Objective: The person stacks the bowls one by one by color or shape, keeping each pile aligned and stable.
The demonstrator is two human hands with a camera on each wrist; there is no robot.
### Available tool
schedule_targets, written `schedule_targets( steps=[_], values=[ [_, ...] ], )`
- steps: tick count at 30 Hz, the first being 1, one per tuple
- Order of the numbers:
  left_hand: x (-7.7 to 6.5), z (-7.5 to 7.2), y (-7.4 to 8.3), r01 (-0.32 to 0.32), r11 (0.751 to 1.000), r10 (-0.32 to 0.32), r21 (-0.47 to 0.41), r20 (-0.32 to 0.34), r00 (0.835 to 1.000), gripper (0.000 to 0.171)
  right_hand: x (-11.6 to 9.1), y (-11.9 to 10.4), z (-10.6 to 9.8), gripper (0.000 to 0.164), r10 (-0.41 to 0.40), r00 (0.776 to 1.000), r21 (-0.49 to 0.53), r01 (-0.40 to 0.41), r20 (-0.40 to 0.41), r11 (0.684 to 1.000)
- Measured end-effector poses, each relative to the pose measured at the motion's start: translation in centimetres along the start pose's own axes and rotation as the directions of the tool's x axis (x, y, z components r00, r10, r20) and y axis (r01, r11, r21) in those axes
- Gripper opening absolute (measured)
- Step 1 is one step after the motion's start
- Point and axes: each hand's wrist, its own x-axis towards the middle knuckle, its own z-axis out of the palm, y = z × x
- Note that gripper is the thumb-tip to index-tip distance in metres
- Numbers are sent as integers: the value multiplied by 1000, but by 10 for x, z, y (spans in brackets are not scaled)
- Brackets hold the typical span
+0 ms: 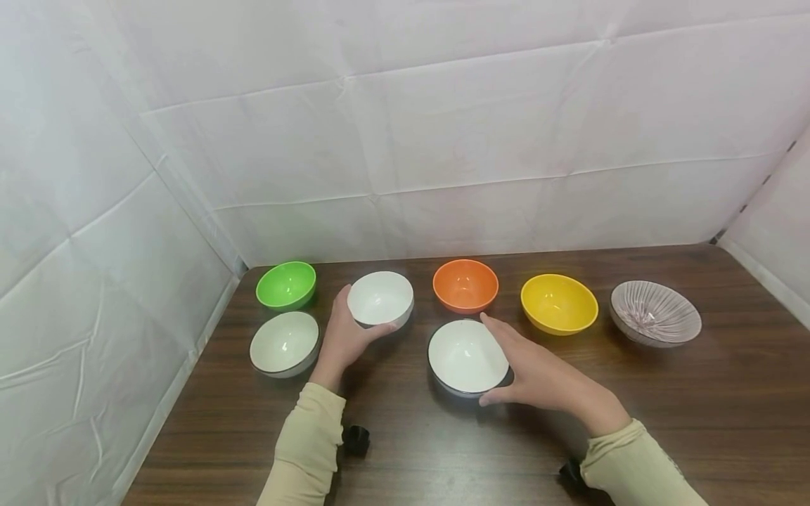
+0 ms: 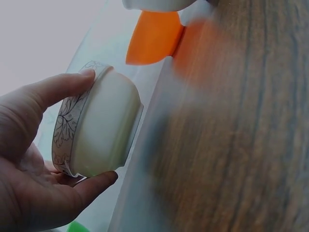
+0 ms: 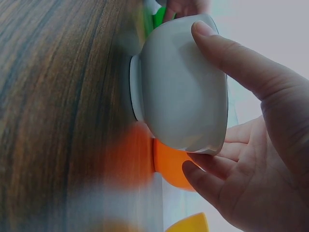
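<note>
My left hand (image 1: 346, 336) grips a white bowl (image 1: 381, 299) at its side, thumb at the near edge and fingers around the left. The left wrist view shows a dark floral band on that bowl (image 2: 104, 128), and its foot looks raised off the table. A second white bowl (image 1: 467, 357), with a dark rim, is held by my right hand (image 1: 544, 371), thumb at the front and fingers behind. From the right wrist, this bowl's plain grey-white side (image 3: 186, 87) shows, its foot close to the wood; whether it touches cannot be told.
Behind stand a green bowl (image 1: 286, 284), an orange bowl (image 1: 465, 284) and a yellow bowl (image 1: 560, 303). A striped bowl (image 1: 655, 313) is at far right. Left of my left hand sits another pale bowl (image 1: 285, 343). White cloth walls (image 1: 443, 140) border the dark wooden table (image 1: 436, 457).
</note>
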Motion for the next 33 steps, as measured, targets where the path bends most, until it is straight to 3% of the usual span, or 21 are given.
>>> schedule_targets(
  steps=[33],
  values=[
    [-5, -14, 20, -40, 999, 41, -25, 37, 998, 111, 0, -2, -1, 119, -39, 999, 35, 41, -35, 999]
  ],
)
